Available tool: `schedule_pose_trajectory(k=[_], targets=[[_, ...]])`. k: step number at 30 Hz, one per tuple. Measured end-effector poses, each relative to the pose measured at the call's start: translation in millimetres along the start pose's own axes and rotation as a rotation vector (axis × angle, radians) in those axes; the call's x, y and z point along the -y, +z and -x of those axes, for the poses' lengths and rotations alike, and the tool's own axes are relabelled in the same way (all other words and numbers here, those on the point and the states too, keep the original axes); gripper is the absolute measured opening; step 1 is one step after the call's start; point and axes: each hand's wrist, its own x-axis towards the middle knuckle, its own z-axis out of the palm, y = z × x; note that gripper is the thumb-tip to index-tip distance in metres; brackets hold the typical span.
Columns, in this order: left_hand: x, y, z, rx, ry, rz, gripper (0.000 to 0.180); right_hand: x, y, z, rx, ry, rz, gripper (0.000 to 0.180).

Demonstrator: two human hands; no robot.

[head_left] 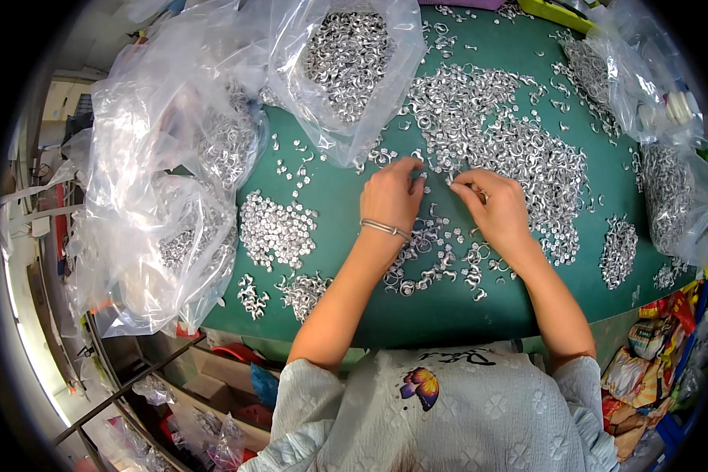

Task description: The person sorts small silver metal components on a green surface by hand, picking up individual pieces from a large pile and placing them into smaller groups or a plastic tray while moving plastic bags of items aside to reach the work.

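Note:
My left hand, with a bracelet on its wrist, has its fingertips pressed together over the middle of the green table. What it pinches, if anything, is too small to make out. Just to its right, my right hand closes thumb and forefinger on a small silver metal piece. Beyond and beside both hands spreads a large heap of small silver metal pieces, some curved, some ring-like. A looser scatter of the same pieces lies between my forearms. To the left sits a pile of small flower-shaped silver pieces.
Clear plastic bags of metal pieces stand at the left, at the back and at the right. Smaller piles lie near the front left and at the right. A yellow-green tray is at the far edge.

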Motion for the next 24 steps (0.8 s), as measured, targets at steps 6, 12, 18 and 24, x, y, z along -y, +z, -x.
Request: schedule_pose_trajectory(k=[6, 12, 18, 24], targets=[[-5.2, 1.9, -3.8, -0.001, -0.008, -0.008, 0.02, -1.8, -8.4, 5.5, 0.142, 0.37, -0.433, 0.011], [-3.3, 9.3, -6.7, 0.005, -0.036, -0.047, 0.021, -7.4, -7.5, 11.5, 0.205, 0.535, -0.622, 0.012], [-7.5, 6.8, -6.2, 0.053, -0.089, -0.019, 0.017, -2.7, -4.7, 18.9, 0.14, 0.186, 0.022, 0.012], [-1.8, -2.6, 3.2, -0.002, -0.059, 0.22, 0.011, -14.1, -38.7, 17.3, 0.4, 0.635, -1.405, 0.011]])
